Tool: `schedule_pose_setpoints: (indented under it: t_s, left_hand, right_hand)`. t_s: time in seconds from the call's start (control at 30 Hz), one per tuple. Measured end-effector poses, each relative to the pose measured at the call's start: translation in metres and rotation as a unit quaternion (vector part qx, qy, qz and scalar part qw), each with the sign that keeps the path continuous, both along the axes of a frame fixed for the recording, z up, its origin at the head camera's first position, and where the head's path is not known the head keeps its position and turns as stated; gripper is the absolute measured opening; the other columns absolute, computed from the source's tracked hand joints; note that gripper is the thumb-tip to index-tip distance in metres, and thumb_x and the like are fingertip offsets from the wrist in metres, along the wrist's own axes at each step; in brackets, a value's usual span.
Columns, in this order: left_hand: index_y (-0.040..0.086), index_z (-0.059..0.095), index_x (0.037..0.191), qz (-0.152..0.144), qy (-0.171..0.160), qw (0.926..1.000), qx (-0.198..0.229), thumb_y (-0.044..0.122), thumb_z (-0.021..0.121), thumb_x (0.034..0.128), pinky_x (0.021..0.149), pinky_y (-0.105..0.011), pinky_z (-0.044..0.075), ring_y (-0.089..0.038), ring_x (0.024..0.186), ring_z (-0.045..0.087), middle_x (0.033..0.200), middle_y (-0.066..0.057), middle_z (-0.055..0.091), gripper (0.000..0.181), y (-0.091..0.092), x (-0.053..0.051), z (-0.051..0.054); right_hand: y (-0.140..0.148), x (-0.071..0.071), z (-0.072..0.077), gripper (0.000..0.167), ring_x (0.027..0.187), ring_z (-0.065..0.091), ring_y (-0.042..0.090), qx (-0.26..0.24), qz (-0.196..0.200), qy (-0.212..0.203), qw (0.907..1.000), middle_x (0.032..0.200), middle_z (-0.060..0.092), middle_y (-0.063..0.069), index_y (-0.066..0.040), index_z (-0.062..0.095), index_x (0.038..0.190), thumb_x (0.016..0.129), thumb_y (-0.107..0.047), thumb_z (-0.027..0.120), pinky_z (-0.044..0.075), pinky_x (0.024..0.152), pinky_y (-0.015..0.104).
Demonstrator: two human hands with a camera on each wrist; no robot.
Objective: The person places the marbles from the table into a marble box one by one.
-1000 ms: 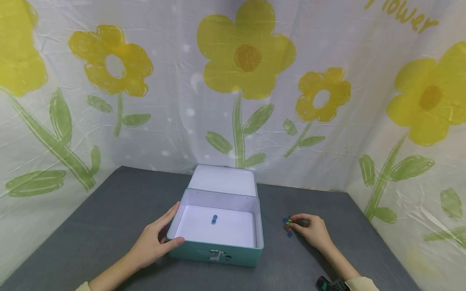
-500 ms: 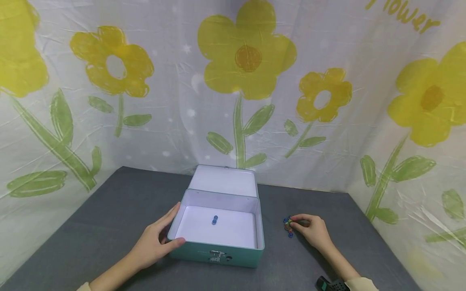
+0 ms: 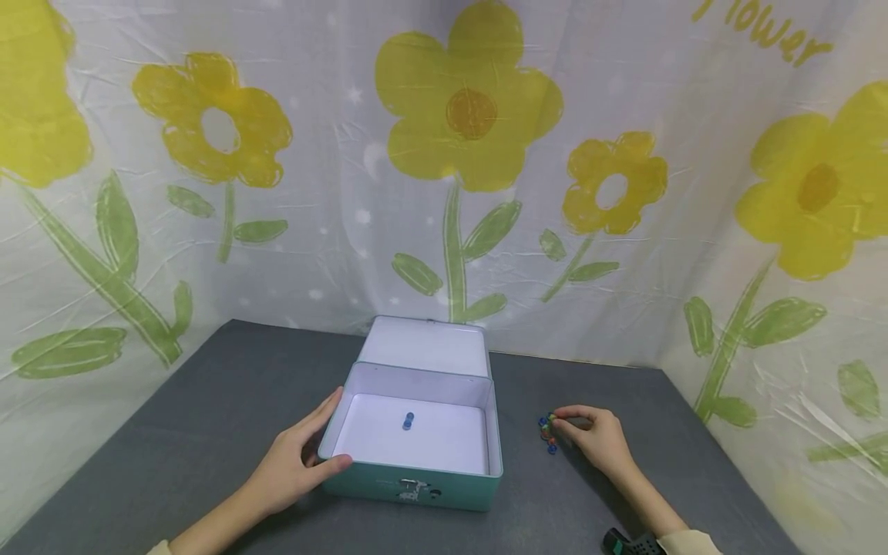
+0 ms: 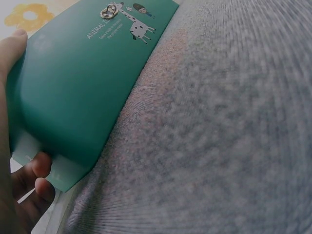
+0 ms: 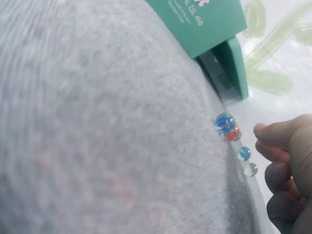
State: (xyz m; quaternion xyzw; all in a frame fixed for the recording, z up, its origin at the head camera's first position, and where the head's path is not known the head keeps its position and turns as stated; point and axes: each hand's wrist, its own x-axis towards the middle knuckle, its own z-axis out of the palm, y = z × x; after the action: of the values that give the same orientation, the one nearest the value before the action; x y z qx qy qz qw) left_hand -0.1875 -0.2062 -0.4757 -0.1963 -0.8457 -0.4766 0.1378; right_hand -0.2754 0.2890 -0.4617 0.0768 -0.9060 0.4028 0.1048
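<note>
A green metal box (image 3: 458, 487), white inside, lies with its lid (image 3: 426, 344) folded back. Two blue marbles (image 3: 408, 421) rest on its floor. My left hand (image 3: 284, 470) grips the box's left side, thumb over the front corner; in the left wrist view the hand (image 4: 9, 185) wraps the box's end (image 4: 63, 83). Right of the box, my right hand (image 3: 600, 443) has thumb and index finger close together at a small cluster of coloured marbles (image 3: 548, 433). In the right wrist view, marbles (image 5: 225, 124) lie beside the hand (image 5: 300, 151); whether it pinches one is unclear.
A dark grey tabletop (image 3: 291, 362) bears the box and marbles. Behind and at the sides hangs a pale curtain (image 3: 333, 254) with yellow flowers. A black device (image 3: 631, 543) is at my right wrist.
My right fingertips have lifted very slightly at the marble cluster. The left hand and box have stayed in place.
</note>
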Motion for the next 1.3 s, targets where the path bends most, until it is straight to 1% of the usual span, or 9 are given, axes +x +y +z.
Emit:
schedule_pose_setpoints:
  t_s: [0.3, 0.4, 0.43, 0.53, 0.67, 0.83, 1.07, 1.17, 1.3]
  left_hand:
    - [0.013, 0.035, 0.167, 0.008, -0.006, 0.9999, -0.007, 0.021, 0.084, 0.0907, 0.05, -0.023, 0.04, 0.001, 0.061, 0.037, 0.169, -0.02, 0.037, 0.091, -0.002, -0.001, -0.005]
    - [0.013, 0.036, 0.167, 0.005, -0.008, 0.9999, -0.003, 0.021, 0.084, 0.0907, 0.05, -0.023, 0.04, 0.001, 0.061, 0.037, 0.168, -0.02, 0.037, 0.09, -0.001, 0.0, -0.006]
    - [0.012, 0.036, 0.166, 0.003, -0.008, 1.0, -0.001, 0.021, 0.084, 0.0907, 0.05, -0.023, 0.04, 0.001, 0.061, 0.037, 0.168, -0.021, 0.037, 0.09, -0.001, 0.001, -0.006]
    - [0.013, 0.036, 0.167, 0.001, -0.011, 0.9999, 0.002, 0.02, 0.083, 0.0908, 0.05, -0.024, 0.04, 0.001, 0.061, 0.037, 0.168, -0.021, 0.036, 0.09, -0.001, 0.002, -0.006]
    - [0.012, 0.035, 0.167, 0.001, -0.009, 1.0, 0.003, 0.02, 0.083, 0.0908, 0.05, -0.024, 0.041, 0.001, 0.061, 0.036, 0.169, -0.02, 0.036, 0.09, -0.002, 0.001, -0.007]
    - [0.013, 0.035, 0.167, 0.001, -0.003, 1.0, 0.002, 0.019, 0.083, 0.0906, 0.05, -0.023, 0.041, 0.002, 0.06, 0.036, 0.168, -0.02, 0.036, 0.091, -0.002, 0.0, -0.006]
    - [0.013, 0.035, 0.167, -0.008, 0.014, 0.9999, 0.002, 0.019, 0.084, 0.0891, 0.05, -0.022, 0.04, 0.001, 0.063, 0.039, 0.169, -0.021, 0.036, 0.092, 0.001, -0.002, -0.002]
    - [0.012, 0.035, 0.167, -0.009, 0.016, 0.9998, 0.002, 0.02, 0.085, 0.0887, 0.05, -0.022, 0.04, 0.001, 0.064, 0.039, 0.169, -0.02, 0.036, 0.093, 0.0, -0.002, -0.001]
    - [0.012, 0.035, 0.167, -0.013, 0.011, 0.9998, 0.004, 0.021, 0.085, 0.0893, 0.05, -0.023, 0.04, 0.001, 0.063, 0.038, 0.169, -0.021, 0.035, 0.092, 0.0, -0.001, -0.001]
  right_hand:
    - [-0.005, 0.0, 0.0, 0.019, 0.084, 0.079, 0.018, -0.039, -0.001, 0.012, 0.9992, 0.117, 0.078, 0.017, -0.009, 0.083, 0.11, 0.094, -0.02, 0.083, 0.052, 0.059, 0.026]
    - [-0.008, 0.0, 0.0, 0.018, 0.086, 0.079, 0.015, -0.058, -0.001, 0.017, 0.9982, 0.116, 0.079, 0.016, -0.008, 0.083, 0.109, 0.094, -0.019, 0.083, 0.049, 0.055, 0.026]
    - [-0.009, 0.0, 0.0, 0.019, 0.084, 0.078, 0.012, -0.063, 0.001, 0.02, 0.9978, 0.117, 0.079, 0.016, -0.008, 0.083, 0.11, 0.094, -0.019, 0.082, 0.047, 0.054, 0.026]
    - [-0.012, -0.001, 0.002, 0.02, 0.058, 0.062, 0.001, -0.083, 0.007, 0.019, 0.9964, 0.118, 0.078, 0.017, -0.007, 0.083, 0.11, 0.095, -0.019, 0.082, 0.038, 0.047, 0.025]
    - [-0.018, -0.003, 0.006, 0.02, 0.044, 0.036, 0.006, -0.1, 0.018, 0.018, 0.9947, 0.12, 0.078, 0.018, -0.006, 0.082, 0.111, 0.096, -0.019, 0.081, 0.03, 0.044, 0.024]
    - [-0.025, -0.005, 0.012, 0.02, 0.056, 0.057, 0.012, -0.107, 0.023, 0.027, 0.9936, 0.12, 0.077, 0.018, -0.005, 0.082, 0.112, 0.096, -0.017, 0.081, 0.033, 0.047, 0.025]
    - [-0.033, -0.009, 0.013, 0.02, 0.06, 0.066, 0.012, -0.128, 0.04, 0.027, 0.9905, 0.119, 0.077, 0.019, -0.004, 0.082, 0.112, 0.096, -0.016, 0.081, 0.035, 0.043, 0.023]
    - [-0.037, -0.01, 0.013, 0.021, 0.059, 0.063, 0.008, -0.134, 0.041, 0.026, 0.9898, 0.118, 0.078, 0.019, -0.004, 0.082, 0.112, 0.095, -0.017, 0.081, 0.032, 0.043, 0.022]
    - [-0.041, -0.011, 0.013, 0.02, 0.046, 0.043, 0.006, -0.14, 0.038, 0.025, 0.9891, 0.117, 0.078, 0.018, -0.005, 0.082, 0.112, 0.095, -0.017, 0.081, 0.03, 0.042, 0.022]
